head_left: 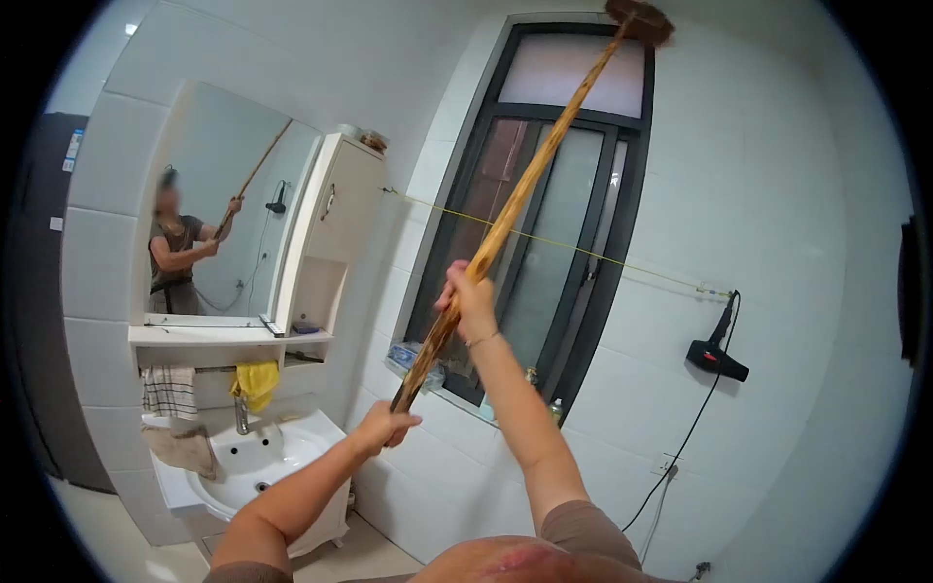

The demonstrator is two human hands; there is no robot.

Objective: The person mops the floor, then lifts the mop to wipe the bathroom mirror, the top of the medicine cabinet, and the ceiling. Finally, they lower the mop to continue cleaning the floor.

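Note:
A long-handled broom with a rough wooden pole (pixel 533 180) slants up and to the right across the view. Its brown head (pixel 639 21) is at the top of the wall, just above the upper right corner of the window (pixel 569 165). My left hand (pixel 382 428) is closed around the lower end of the pole. Higher up, my right hand (pixel 470 299) wraps the pole too, in front of the window frame. Both arms are stretched forward and raised.
A yellow cord (pixel 603 257) runs across the window to a hook, where a black hair dryer (pixel 717 358) hangs. At left are a mirror (pixel 228 194), a white cabinet (pixel 326 228) and a washbasin (pixel 316 437) with cloths. Bottles stand along the window sill.

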